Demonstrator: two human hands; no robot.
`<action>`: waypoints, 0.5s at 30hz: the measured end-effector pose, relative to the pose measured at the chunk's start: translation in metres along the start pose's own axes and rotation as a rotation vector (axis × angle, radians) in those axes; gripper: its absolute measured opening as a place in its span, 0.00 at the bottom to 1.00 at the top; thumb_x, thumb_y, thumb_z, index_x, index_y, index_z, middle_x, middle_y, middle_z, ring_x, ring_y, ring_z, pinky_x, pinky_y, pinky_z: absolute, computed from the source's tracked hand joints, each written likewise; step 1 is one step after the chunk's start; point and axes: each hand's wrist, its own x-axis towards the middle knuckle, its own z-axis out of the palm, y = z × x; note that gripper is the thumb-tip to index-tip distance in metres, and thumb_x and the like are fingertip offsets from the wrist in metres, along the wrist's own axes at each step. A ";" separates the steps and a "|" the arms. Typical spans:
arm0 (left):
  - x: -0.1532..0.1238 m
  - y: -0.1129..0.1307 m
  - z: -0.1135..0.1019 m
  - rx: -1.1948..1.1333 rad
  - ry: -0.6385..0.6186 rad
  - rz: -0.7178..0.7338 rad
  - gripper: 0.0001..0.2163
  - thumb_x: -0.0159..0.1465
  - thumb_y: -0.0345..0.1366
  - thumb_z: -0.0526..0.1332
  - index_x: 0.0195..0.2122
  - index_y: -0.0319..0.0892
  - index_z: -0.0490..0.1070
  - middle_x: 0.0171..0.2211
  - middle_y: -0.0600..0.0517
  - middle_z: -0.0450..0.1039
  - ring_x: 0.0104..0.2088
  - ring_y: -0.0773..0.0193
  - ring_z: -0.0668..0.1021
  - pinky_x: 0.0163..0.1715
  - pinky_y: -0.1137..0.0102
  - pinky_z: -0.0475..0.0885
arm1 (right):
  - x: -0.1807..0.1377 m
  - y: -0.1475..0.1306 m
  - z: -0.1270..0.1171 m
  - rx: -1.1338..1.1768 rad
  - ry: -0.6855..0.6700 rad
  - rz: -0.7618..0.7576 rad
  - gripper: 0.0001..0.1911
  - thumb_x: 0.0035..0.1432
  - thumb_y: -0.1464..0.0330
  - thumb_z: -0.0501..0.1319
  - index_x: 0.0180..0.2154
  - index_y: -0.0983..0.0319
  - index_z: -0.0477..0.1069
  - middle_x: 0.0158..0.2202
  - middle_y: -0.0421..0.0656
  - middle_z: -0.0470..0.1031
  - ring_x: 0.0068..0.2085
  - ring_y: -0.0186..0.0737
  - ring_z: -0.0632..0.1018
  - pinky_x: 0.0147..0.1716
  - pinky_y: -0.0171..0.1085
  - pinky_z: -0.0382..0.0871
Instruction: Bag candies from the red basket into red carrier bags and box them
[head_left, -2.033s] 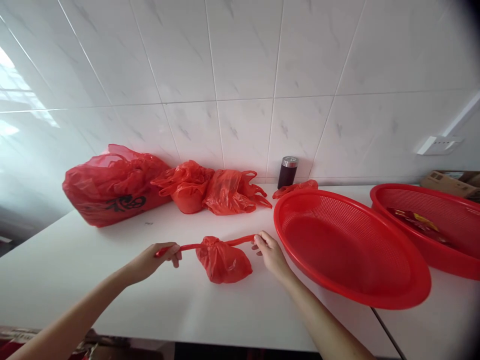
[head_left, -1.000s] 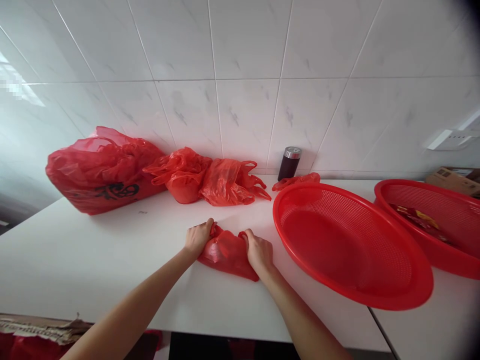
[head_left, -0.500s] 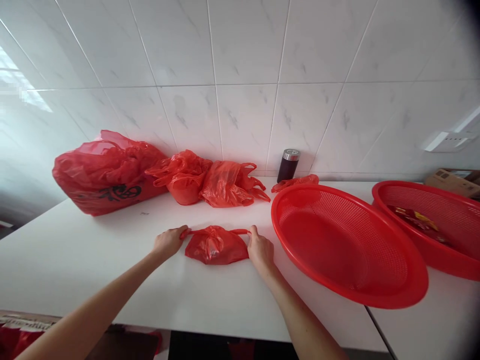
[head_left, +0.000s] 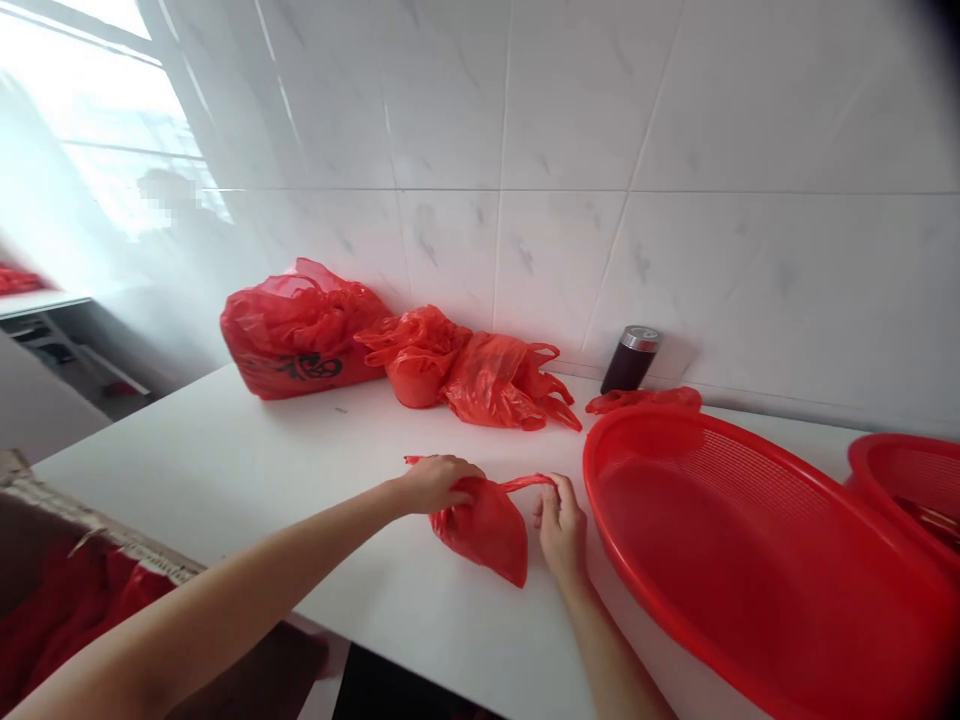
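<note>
A small red plastic bag [head_left: 486, 535] hangs tilted just over the white table, its lower corner pointing toward me. My left hand [head_left: 439, 484] is closed around its gathered top, and one short handle end pokes out past the knuckles. On the other side, my right hand [head_left: 561, 520] pinches the end of the twisted handle, which stretches between both hands. What the bag contains is hidden. Just right of my right hand stands a large red plastic basket [head_left: 611, 540] with perforated sides.
Along the tiled wall sit a big red bag [head_left: 300, 335] with black print and two smaller red bags, one a knotted bag [head_left: 416, 375]. A dark flask [head_left: 630, 362] stands by a flat red bag [head_left: 643, 400]. Another red basket [head_left: 892, 460] is at far right.
My left hand has moved from the left handle's end onto the bag's gathered top. The bag has swung to a tilt, and the view has turned left.
</note>
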 end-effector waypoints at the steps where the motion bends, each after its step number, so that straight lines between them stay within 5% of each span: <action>1: -0.002 0.001 0.000 -0.007 -0.021 -0.017 0.12 0.55 0.35 0.62 0.41 0.50 0.77 0.41 0.53 0.79 0.42 0.57 0.77 0.43 0.67 0.68 | -0.001 0.000 -0.001 0.031 0.010 0.018 0.16 0.65 0.56 0.47 0.43 0.59 0.65 0.23 0.36 0.64 0.23 0.35 0.68 0.24 0.33 0.64; 5: -0.028 -0.022 -0.039 -0.043 -0.007 -0.167 0.08 0.55 0.39 0.61 0.35 0.47 0.77 0.30 0.54 0.77 0.32 0.60 0.76 0.34 0.70 0.68 | 0.001 0.004 -0.001 0.069 0.015 0.044 0.18 0.63 0.54 0.52 0.47 0.60 0.62 0.24 0.36 0.65 0.21 0.34 0.68 0.22 0.33 0.63; 10: -0.100 -0.076 -0.109 -0.084 0.141 -0.430 0.17 0.57 0.50 0.57 0.35 0.42 0.74 0.30 0.54 0.76 0.31 0.61 0.75 0.28 0.73 0.68 | 0.004 0.008 0.003 0.039 -0.057 0.093 0.18 0.62 0.53 0.52 0.44 0.59 0.63 0.22 0.35 0.65 0.20 0.35 0.67 0.19 0.32 0.61; 15: -0.162 -0.136 -0.140 0.003 0.350 -0.739 0.24 0.57 0.54 0.56 0.40 0.36 0.71 0.25 0.57 0.74 0.27 0.65 0.75 0.27 0.75 0.67 | 0.010 0.008 0.005 0.003 -0.070 0.101 0.16 0.62 0.54 0.51 0.41 0.58 0.64 0.21 0.35 0.65 0.20 0.34 0.67 0.19 0.32 0.60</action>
